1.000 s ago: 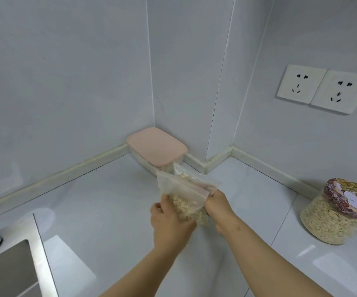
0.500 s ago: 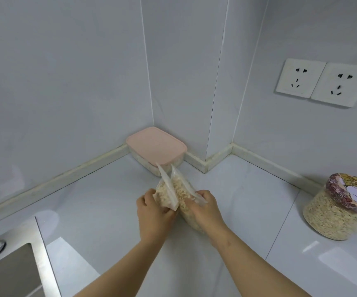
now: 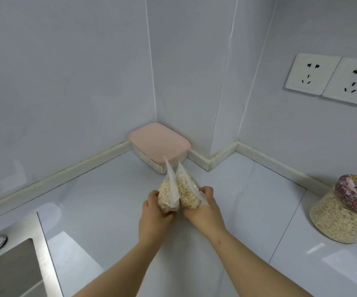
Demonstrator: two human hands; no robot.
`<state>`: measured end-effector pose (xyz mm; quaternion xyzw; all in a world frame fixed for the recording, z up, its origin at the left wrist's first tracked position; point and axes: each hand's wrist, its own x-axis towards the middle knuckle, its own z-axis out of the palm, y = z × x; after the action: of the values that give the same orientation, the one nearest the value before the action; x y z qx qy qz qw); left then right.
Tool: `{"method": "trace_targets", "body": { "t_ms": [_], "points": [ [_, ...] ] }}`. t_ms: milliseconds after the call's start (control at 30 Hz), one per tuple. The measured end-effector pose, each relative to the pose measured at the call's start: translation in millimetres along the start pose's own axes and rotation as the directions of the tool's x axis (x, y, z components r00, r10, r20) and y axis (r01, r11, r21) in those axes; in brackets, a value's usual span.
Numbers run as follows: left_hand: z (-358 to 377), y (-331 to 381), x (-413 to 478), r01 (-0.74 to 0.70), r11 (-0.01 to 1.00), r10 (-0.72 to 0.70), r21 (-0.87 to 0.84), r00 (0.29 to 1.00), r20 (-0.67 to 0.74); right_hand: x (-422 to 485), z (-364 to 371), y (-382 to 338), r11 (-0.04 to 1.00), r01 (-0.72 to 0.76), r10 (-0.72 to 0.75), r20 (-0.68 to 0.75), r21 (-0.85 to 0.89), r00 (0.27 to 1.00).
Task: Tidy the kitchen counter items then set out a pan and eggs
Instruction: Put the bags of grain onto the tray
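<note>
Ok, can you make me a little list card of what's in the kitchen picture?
left hand: grips one clear plastic bag of oats
right hand: grips a second clear bag of oats, beside the first
corner: pink-lidded rectangular box
right side: round clear jar of oats, cartoon lid
wall: two white sockets
bottom left: steel sink
</note>
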<state>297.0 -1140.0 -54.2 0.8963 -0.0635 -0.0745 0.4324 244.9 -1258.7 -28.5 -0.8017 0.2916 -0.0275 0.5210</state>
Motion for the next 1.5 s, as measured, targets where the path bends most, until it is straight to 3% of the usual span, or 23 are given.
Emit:
{"method": "trace_targets", "body": {
  "t_ms": [200,433,633,800,933,1033,1167,1400,1500],
  "points": [
    [3.2,3.7,-1.7,0.025,0.995,-0.026,0.094,1.000,0.006,0.4,2.0,6.3,0.998,0.007,-0.010,-0.041,-0.064,0.999],
    [2.8,-4.1,-2.8,0.021,1.000,-0.019,0.021,0.998,-0.061,-5.5,6.3,17.1,0.998,0.031,-0.037,-0.106,-0.060,0.994],
    [-9.2,-7.8,-2.5,0.034,0.999,-0.033,-0.021,0.999,0.016,-26.1,4.6,16.3,0.999,-0.025,0.021,-0.114,-0.036,0.993],
    [-31.2,-24.4,-22.4,0.022,0.997,-0.011,-0.079,0.990,0.142,-56.7,9.5,24.6,0.996,-0.083,0.088,-0.149,0.041,0.985],
    [-41.6,-26.0,-55.3,0.000,0.986,0.032,-0.169,0.982,0.187,-100.0,11.4,34.1,0.965,-0.121,0.174,-0.222,0.233,0.959],
    [-37.8,-7.7,-81.7,-0.062,0.973,0.111,-0.223,0.970,0.214,-133.7,3.1,43.5,0.955,-0.113,0.204,-0.327,0.276,0.923],
    [-20.5,37.4,-129.8,-0.134,0.949,0.225,-0.285,0.922,0.316,-190.0,-32.6,65.5,0.937,-0.075,0.257,-0.529,0.340,0.809],
    [35.4,112.1,-252.4,-0.273,0.890,0.426,-0.364,0.781,0.457,-303.0,-122.5,110.0,0.877,0.076,0.342,-0.727,0.475,0.596],
    [66.0,139.9,-328.7,-0.347,0.855,0.511,-0.386,0.689,0.513,-372.1,-162.6,144.4,0.851,0.134,0.396,-0.788,0.508,0.471]
  ]
}}
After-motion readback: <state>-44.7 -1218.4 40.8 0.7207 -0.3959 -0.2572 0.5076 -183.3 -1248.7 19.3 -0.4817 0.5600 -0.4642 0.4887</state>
